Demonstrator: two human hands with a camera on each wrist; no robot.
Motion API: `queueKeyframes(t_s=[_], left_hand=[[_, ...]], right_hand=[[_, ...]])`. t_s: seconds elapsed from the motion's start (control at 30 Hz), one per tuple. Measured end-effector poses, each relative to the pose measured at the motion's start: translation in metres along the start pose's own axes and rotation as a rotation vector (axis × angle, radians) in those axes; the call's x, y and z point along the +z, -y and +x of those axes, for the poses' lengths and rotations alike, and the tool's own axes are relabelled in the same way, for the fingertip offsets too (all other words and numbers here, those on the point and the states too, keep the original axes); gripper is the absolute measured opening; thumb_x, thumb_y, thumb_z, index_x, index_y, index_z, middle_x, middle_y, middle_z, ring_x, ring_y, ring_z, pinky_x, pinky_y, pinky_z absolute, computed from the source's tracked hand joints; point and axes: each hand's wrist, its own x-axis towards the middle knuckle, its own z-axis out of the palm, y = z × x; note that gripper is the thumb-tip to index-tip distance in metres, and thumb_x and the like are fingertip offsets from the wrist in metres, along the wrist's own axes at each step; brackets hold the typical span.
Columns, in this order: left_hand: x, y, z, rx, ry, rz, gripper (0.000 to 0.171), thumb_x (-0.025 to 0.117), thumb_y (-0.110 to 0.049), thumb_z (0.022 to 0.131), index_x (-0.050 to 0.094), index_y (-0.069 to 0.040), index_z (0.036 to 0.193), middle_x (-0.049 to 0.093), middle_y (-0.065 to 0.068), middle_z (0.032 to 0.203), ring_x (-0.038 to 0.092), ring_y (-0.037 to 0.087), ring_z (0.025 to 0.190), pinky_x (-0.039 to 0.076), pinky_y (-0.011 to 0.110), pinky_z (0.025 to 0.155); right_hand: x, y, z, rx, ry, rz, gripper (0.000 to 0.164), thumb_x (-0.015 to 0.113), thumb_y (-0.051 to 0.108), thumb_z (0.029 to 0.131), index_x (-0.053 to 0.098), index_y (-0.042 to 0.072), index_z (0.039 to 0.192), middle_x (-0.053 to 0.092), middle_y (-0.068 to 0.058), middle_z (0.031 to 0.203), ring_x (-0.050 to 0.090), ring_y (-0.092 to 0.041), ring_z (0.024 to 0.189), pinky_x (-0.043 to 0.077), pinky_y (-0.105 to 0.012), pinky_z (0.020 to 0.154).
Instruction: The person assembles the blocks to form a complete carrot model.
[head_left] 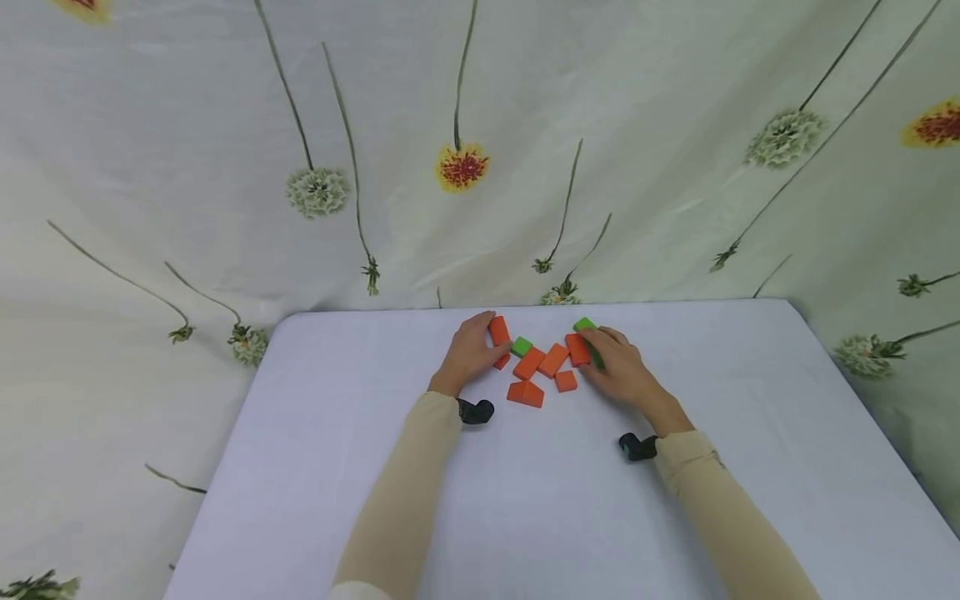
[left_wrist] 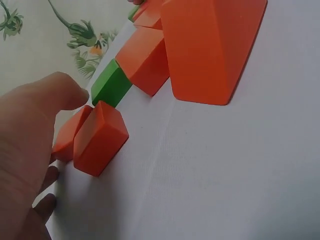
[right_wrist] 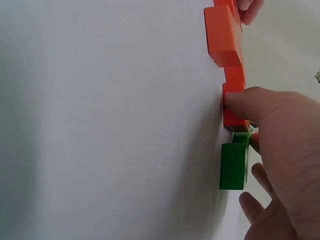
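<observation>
Right hand [head_left: 617, 364]: thumb against the near face of a right-end orange block [head_left: 576, 350], fingers bent behind green material [head_left: 585, 323]; whether they grip cannot be told. Left hand [head_left: 467, 354]: fingers curve behind a long orange block [head_left: 498, 330], thumb near a small green block [head_left: 522, 347]; firmness of hold likewise unclear. Between hands: two slanted orange blocks [head_left: 542, 362]. Nearer the wearer: a small orange block [head_left: 566, 381] and a peaked orange block [head_left: 526, 394]. All on the white table [head_left: 555, 500]; floral cloth [head_left: 525, 100] beyond.

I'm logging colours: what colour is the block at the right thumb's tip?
Orange-red; the block shows best in the right wrist view.
</observation>
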Motion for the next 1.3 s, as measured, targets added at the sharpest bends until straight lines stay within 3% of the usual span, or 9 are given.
queueKeyframes(t_s=[0.23, 0.37, 0.6, 0.87, 1.3], left_hand=[[0.000, -0.001, 0.003, 0.004, 0.007, 0.042, 0.069, 0.066, -0.032, 0.099, 0.041, 0.000, 0.155, 0.045, 0.017, 0.158, 0.038, 0.034, 0.149, 0.030, 0.048, 0.126], [0.000, 0.002, 0.005, 0.010, 0.004, 0.019, 0.069, 0.067, -0.031, 0.099, 0.041, 0.000, 0.155, 0.044, 0.018, 0.159, 0.036, 0.034, 0.150, 0.030, 0.045, 0.126], [0.001, 0.005, 0.002, 0.018, -0.022, -0.010, 0.067, 0.069, -0.030, 0.099, 0.044, 0.001, 0.152, 0.046, 0.018, 0.156, 0.039, 0.034, 0.148, 0.031, 0.045, 0.125], [0.002, 0.006, -0.002, 0.022, -0.065, 0.003, 0.065, 0.071, -0.034, 0.098, 0.049, 0.000, 0.150, 0.051, 0.017, 0.153, 0.043, 0.033, 0.145, 0.034, 0.045, 0.124], [-0.009, 0.007, -0.009, 0.118, -0.136, -0.052, 0.065, 0.072, -0.038, 0.097, 0.053, -0.004, 0.148, 0.053, 0.015, 0.151, 0.044, 0.032, 0.144, 0.036, 0.044, 0.123]], right_hand=[[-0.004, 0.005, 0.005, -0.012, 0.013, -0.030, 0.060, 0.070, 0.016, 0.097, 0.047, 0.004, 0.151, 0.049, -0.018, 0.155, 0.032, -0.043, 0.148, 0.032, -0.069, 0.115], [-0.008, 0.009, 0.007, -0.012, 0.016, -0.043, 0.059, 0.071, 0.017, 0.097, 0.049, 0.004, 0.150, 0.051, -0.017, 0.153, 0.034, -0.041, 0.147, 0.033, -0.068, 0.115], [-0.010, 0.012, 0.010, 0.037, 0.067, -0.047, 0.065, 0.072, 0.022, 0.097, 0.045, 0.004, 0.154, 0.048, -0.017, 0.155, 0.031, -0.040, 0.148, 0.032, -0.065, 0.117], [-0.009, 0.012, 0.010, 0.006, 0.058, -0.054, 0.063, 0.073, 0.022, 0.096, 0.048, 0.003, 0.151, 0.050, -0.019, 0.153, 0.036, -0.041, 0.145, 0.035, -0.067, 0.114], [-0.011, 0.007, 0.009, 0.037, 0.028, 0.023, 0.065, 0.074, 0.026, 0.096, 0.047, 0.005, 0.152, 0.051, -0.018, 0.151, 0.037, -0.039, 0.144, 0.033, -0.062, 0.117]])
